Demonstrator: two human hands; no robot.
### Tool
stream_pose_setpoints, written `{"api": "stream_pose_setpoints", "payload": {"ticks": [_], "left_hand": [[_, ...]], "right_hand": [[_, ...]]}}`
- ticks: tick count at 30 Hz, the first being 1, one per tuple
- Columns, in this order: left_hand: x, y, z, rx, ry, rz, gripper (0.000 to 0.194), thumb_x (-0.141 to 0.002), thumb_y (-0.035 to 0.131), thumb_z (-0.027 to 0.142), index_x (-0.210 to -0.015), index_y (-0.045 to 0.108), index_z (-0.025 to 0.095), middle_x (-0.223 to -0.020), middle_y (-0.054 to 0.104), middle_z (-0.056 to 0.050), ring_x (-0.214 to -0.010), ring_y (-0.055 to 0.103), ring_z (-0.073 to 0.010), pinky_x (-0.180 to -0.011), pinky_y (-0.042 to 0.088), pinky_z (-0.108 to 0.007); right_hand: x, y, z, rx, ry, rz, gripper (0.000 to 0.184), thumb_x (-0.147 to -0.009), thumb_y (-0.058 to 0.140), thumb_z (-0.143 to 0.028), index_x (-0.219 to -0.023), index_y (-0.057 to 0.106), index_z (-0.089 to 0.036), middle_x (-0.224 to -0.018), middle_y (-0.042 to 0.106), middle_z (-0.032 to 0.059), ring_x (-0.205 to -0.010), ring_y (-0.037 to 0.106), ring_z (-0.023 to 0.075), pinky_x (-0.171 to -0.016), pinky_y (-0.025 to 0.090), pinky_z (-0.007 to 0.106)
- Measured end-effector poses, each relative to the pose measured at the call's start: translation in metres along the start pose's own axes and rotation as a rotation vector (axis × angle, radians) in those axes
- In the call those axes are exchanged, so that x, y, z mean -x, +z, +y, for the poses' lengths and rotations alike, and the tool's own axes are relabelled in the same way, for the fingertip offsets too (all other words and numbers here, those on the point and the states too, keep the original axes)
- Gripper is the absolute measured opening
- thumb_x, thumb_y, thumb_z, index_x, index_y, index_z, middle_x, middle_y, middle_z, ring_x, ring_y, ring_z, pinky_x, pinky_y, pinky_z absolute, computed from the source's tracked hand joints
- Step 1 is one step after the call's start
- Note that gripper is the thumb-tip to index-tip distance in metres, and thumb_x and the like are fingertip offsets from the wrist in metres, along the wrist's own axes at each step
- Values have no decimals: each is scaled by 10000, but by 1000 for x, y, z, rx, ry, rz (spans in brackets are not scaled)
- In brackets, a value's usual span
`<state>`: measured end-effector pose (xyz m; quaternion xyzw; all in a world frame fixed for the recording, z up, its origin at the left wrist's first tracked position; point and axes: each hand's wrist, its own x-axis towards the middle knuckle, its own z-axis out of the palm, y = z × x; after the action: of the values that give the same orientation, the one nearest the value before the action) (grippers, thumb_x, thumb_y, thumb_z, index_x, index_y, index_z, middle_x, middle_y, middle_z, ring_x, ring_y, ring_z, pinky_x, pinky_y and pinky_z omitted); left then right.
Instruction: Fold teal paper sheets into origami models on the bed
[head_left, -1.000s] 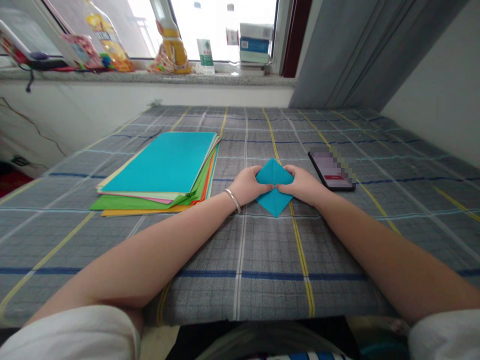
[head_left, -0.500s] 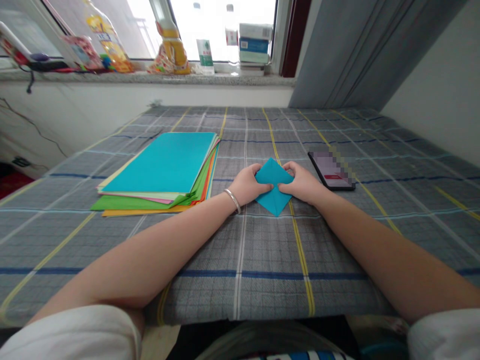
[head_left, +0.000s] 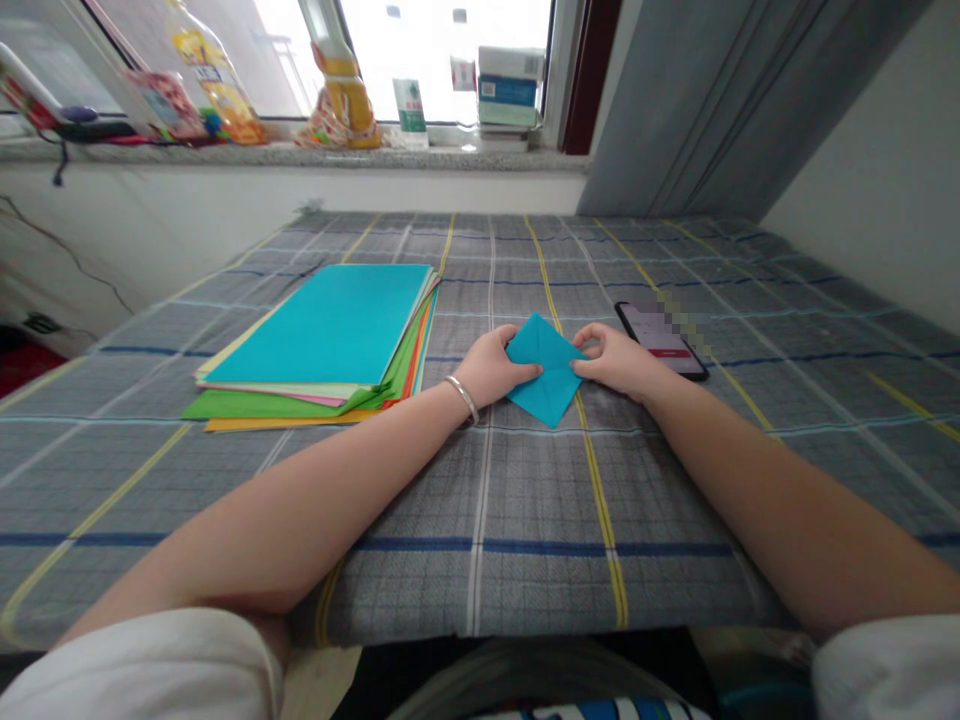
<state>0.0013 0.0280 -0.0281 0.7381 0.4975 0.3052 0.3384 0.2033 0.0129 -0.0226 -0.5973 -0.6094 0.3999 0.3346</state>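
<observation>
Compared with half a second ago, the right hand [head_left: 616, 364] has slid outward, its thumb leaving the middle of the folded blue paper [head_left: 553, 348] for the right-hand corner, and the diamond has turned slightly, its top corner leaning left. The left hand [head_left: 491, 370] has barely moved: it holds the left corner, thumb flat on top, fingers behind. The right thumb and forefinger pinch narrowly at their corner, though how firmly is hard to judge at this size. Both forearms reach forward over the checked cloth [head_left: 547, 500], converging on the paper, between the paper stack [head_left: 337, 325] and the phone [head_left: 654, 332]
</observation>
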Motion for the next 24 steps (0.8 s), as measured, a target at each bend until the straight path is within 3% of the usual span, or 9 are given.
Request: {"api": "stream_pose_setpoints", "payload": {"ticks": [5,17,21,24], "left_hand": [[0,-1,-2,31,-18,5,419,-674,756,264,-1051,613,152,-881,664,-17,-766,617,-166,-650,496,-271],[-4,-5,-8,109,-44,7,514,-656,772,266,-1122,601,133,-999,693,-78,-863,654,-216,-707,538,-314],[-4,-5,-9,137,-75,21,509,-658,777,271,-1116,610,125,-1022,702,-95,-895,666,-231,-740,549,-332],[-3,-4,-8,211,-91,31,493,-674,763,260,-1121,607,122,-1039,704,-98,-910,668,-223,-777,551,-333]], "right_hand": [[-2,-2,1,-61,45,-24,322,-593,600,-114,-875,508,-240,-578,556,-54,-484,488,125,-455,330,245],[-5,-10,8,-162,29,-137,328,-636,576,-171,-944,482,-237,-584,581,-44,-490,483,120,-477,331,238],[-8,-11,7,-235,86,-53,310,-642,580,-170,-929,476,-226,-598,593,-28,-484,482,114,-456,309,225],[-8,-9,7,-255,63,0,204,-712,607,-289,-888,534,-215,-666,618,6,-549,541,129,-447,316,226]]}}
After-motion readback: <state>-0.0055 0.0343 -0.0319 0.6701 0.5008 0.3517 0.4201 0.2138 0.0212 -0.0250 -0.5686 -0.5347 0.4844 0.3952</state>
